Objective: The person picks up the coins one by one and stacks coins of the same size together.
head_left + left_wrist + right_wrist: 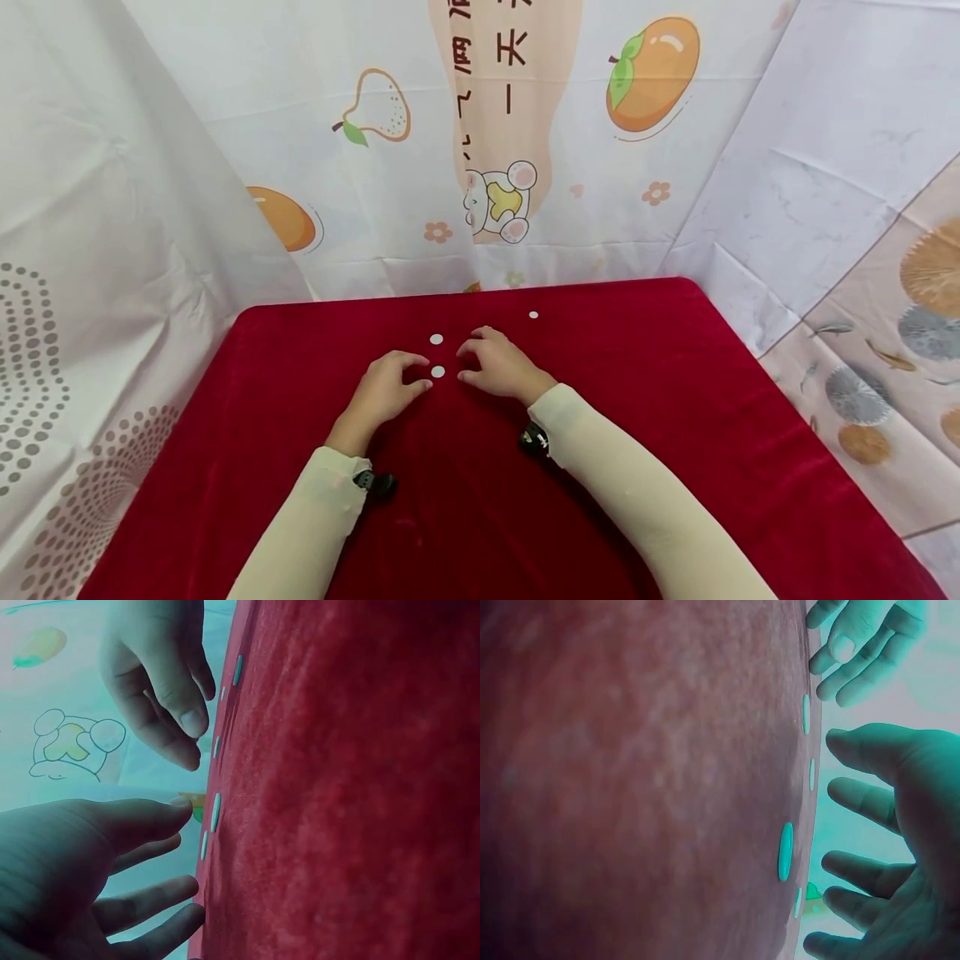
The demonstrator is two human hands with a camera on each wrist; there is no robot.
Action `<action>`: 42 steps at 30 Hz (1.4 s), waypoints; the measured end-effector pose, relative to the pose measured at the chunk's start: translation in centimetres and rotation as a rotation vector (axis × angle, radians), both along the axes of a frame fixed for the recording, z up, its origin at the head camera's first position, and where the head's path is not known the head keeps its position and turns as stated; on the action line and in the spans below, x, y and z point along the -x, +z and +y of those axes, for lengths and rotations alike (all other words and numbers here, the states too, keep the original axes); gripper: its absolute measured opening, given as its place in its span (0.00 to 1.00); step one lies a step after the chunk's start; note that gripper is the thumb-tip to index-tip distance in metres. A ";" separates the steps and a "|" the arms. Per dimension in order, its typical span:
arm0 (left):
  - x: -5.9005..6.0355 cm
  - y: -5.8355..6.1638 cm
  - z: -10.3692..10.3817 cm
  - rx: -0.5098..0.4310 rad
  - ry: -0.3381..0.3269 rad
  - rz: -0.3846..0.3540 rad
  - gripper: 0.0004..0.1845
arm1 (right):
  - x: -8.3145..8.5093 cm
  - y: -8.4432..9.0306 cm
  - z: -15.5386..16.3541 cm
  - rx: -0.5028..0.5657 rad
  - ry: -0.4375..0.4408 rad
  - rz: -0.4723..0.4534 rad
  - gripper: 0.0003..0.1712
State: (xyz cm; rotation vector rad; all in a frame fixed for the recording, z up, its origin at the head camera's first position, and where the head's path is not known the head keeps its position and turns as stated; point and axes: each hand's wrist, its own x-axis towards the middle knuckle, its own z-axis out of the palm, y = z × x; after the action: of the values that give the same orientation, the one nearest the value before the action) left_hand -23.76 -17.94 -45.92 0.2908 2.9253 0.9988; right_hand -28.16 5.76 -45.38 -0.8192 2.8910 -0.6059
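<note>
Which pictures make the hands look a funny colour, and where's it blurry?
Head view: natural-looking colours, nearest white disc crisp; left wrist view: left hand tinted blue-green, red cloth blurry close up; right wrist view: right hand tinted turquoise, cloth blurry too.

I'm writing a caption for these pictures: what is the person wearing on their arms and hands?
A long cream left sleeve and right sleeve, a black left wrist device and black right wrist device. The left hand and right hand wear no gloves.

2 hands (pixel 381 388) (pixel 501 365) apart, fingers (pixel 864 801) loosely bent
</note>
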 end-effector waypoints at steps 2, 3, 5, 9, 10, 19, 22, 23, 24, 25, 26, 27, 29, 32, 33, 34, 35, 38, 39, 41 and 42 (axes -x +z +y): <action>0.1 -0.1 0.0 0.011 -0.006 -0.005 0.21 | 0.0 0.0 -0.2 -0.008 0.007 -0.002 0.19; 0.1 -0.1 0.1 0.018 -0.005 -0.009 0.21 | 0.0 -0.1 -0.3 -0.012 0.011 -0.003 0.19; 0.1 -0.2 0.2 0.036 -0.005 -0.011 0.22 | 0.0 -0.1 -0.5 -0.012 0.017 -0.012 0.19; -0.1 -0.2 0.4 0.068 -0.004 -0.015 0.23 | 0.0 -0.1 -1.0 -0.010 0.030 -0.021 0.18; -0.1 -0.2 0.4 0.073 -0.004 -0.016 0.23 | 0.1 -0.1 -1.1 -0.010 0.033 -0.021 0.18; -0.2 -0.5 0.5 0.106 -0.008 -0.019 0.25 | 0.2 -0.4 -2.3 -0.034 0.046 -0.010 0.18; -0.2 -0.5 0.5 0.140 -0.018 -0.020 0.27 | 0.2 -0.4 -2.6 -0.050 0.043 -0.010 0.19; -0.2 -0.5 0.6 0.152 -0.023 -0.020 0.28 | 0.1 -0.3 -2.6 -0.052 0.043 -0.011 0.19; -0.1 -0.4 0.6 0.163 -0.026 -0.021 0.28 | 0.1 -0.4 -2.7 -0.054 0.041 -0.010 0.19; -0.1 -0.4 0.7 0.172 -0.029 -0.021 0.28 | 0.1 -0.4 -2.8 -0.055 0.039 -0.009 0.20; -0.2 -0.4 0.7 0.179 -0.031 -0.021 0.28 | 0.1 -0.5 -2.8 -0.058 0.035 -0.008 0.20; -0.2 -0.4 0.7 0.183 -0.033 -0.020 0.28 | 0.1 -0.6 -2.9 -0.059 0.032 -0.007 0.20; -0.2 -0.4 0.8 0.186 -0.033 -0.019 0.28 | 0.0 -0.6 -2.9 -0.060 0.028 -0.006 0.19; -0.3 -0.3 0.8 0.190 -0.034 -0.018 0.26 | -0.1 -0.7 -3.0 -0.062 0.027 -0.002 0.19; -0.3 -0.3 0.8 0.189 -0.034 -0.018 0.26 | -0.2 -0.7 -3.0 -0.061 0.030 0.000 0.19; -0.3 -0.3 0.8 0.190 -0.036 -0.017 0.26 | -0.2 -0.6 -3.1 -0.062 0.031 0.001 0.19; -0.4 -0.3 0.8 0.190 -0.036 -0.016 0.26 | -0.2 -0.6 -3.1 -0.063 0.032 0.003 0.19; -0.4 -0.3 0.9 0.194 -0.038 -0.014 0.25 | -0.3 -0.4 -3.1 -0.056 0.030 -0.002 0.18; -0.4 -0.3 0.9 0.195 -0.038 -0.014 0.25 | -0.3 -0.3 -3.1 -0.049 0.027 -0.005 0.18; -0.4 -0.2 0.9 0.197 -0.038 -0.014 0.24 | -0.3 -0.2 -3.1 -0.034 0.021 -0.013 0.17; -0.3 -0.2 0.9 0.197 -0.038 -0.014 0.24 | -0.3 -0.1 -3.2 -0.023 0.017 -0.019 0.16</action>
State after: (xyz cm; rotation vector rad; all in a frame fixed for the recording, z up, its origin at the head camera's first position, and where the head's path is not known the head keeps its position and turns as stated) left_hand -23.42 -17.06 -46.15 0.3279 2.9627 0.6973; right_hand -27.83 2.61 -45.52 -0.8303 2.8651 -0.5743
